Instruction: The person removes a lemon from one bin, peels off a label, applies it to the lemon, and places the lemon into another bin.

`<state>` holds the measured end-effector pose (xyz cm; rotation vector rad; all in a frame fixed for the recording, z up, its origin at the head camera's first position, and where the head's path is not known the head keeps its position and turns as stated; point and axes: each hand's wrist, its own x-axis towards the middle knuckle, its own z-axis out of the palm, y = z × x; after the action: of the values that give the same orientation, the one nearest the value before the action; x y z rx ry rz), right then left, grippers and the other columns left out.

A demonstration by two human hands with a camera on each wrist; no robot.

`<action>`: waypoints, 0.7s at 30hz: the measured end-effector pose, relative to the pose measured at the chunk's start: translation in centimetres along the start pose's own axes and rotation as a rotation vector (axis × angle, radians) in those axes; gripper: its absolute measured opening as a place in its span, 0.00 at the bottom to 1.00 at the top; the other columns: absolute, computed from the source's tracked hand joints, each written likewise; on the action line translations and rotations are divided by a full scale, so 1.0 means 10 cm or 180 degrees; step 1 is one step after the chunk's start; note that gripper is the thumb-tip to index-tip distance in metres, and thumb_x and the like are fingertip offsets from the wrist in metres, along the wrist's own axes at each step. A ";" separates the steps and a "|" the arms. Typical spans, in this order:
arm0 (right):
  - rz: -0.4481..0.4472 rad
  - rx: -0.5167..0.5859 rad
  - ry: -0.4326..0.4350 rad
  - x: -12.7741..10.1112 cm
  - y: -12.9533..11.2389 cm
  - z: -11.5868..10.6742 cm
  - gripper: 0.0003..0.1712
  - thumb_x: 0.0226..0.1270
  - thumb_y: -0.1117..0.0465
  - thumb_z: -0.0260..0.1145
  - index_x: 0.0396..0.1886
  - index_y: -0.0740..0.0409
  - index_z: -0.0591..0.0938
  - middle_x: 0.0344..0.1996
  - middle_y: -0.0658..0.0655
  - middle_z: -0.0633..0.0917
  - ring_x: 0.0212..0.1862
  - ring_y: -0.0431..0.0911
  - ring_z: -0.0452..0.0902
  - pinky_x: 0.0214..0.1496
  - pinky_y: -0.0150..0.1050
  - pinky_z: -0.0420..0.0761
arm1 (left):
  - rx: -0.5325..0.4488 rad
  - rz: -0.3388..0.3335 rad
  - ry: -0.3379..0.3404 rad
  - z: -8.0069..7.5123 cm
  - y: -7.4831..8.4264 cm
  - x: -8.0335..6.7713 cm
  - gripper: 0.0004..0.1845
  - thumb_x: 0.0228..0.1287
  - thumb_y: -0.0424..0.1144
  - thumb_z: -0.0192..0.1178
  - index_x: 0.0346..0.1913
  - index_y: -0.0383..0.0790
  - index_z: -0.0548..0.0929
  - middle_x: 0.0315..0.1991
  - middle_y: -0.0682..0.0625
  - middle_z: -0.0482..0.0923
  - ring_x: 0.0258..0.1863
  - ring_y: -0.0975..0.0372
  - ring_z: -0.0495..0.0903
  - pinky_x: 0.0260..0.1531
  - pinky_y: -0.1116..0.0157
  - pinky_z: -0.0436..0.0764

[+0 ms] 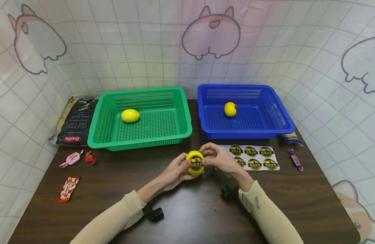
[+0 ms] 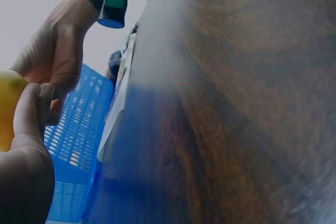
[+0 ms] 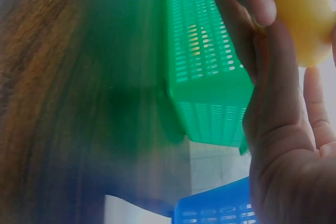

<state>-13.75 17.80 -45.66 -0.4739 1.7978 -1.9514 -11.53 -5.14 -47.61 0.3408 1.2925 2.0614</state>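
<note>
Yellow lemon point(image 1: 194, 163) | both grips clasp it | baskets behind, bare table ahead

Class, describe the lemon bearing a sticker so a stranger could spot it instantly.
Start at the dark wooden table, in front of the green basket and blue basket. Both hands hold this lemon above the tabletop. Unlike the basket lemons, it carries a round dark label.

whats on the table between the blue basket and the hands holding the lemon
In the head view, a sticker sheet lies between the blue basket and the hands, just right of the right hand on the lemon.
</note>
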 end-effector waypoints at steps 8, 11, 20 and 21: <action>0.0246 0.0105 0.0020 0.00 0.00 0.04 0.31 0.69 0.51 0.67 0.64 0.61 0.70 0.52 0.47 0.83 0.49 0.38 0.83 0.49 0.36 0.87 | 0.0222 0.0076 0.0255 0.02 0.02 0.06 0.22 0.73 0.53 0.55 0.56 0.42 0.63 0.56 0.48 0.74 0.49 0.60 0.86 0.59 0.52 0.82; 0.0314 0.0006 -0.0004 0.01 -0.02 0.06 0.39 0.67 0.48 0.69 0.69 0.64 0.67 0.56 0.53 0.83 0.50 0.38 0.83 0.50 0.39 0.87 | 0.0286 0.0098 0.0391 0.01 0.02 0.07 0.21 0.72 0.52 0.57 0.54 0.43 0.64 0.53 0.50 0.75 0.47 0.63 0.86 0.53 0.58 0.86; 0.0397 -0.0477 -0.0014 0.05 -0.12 0.01 0.31 0.68 0.55 0.67 0.67 0.62 0.74 0.57 0.65 0.84 0.49 0.39 0.85 0.50 0.40 0.88 | 0.0387 0.0049 0.0443 -0.03 -0.03 0.12 0.25 0.70 0.55 0.59 0.58 0.42 0.65 0.52 0.54 0.77 0.46 0.65 0.85 0.57 0.55 0.85; 0.0393 -0.0553 -0.0012 0.05 -0.15 0.00 0.31 0.68 0.54 0.67 0.67 0.62 0.74 0.57 0.65 0.84 0.49 0.39 0.85 0.51 0.42 0.88 | 0.0393 0.0058 0.0453 -0.04 -0.03 0.12 0.25 0.71 0.54 0.58 0.59 0.41 0.65 0.52 0.53 0.77 0.46 0.65 0.85 0.58 0.54 0.84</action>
<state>-14.31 17.65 -44.20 -0.4111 1.9555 -1.7197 -12.51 -4.50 -48.17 0.2653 1.5111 2.0570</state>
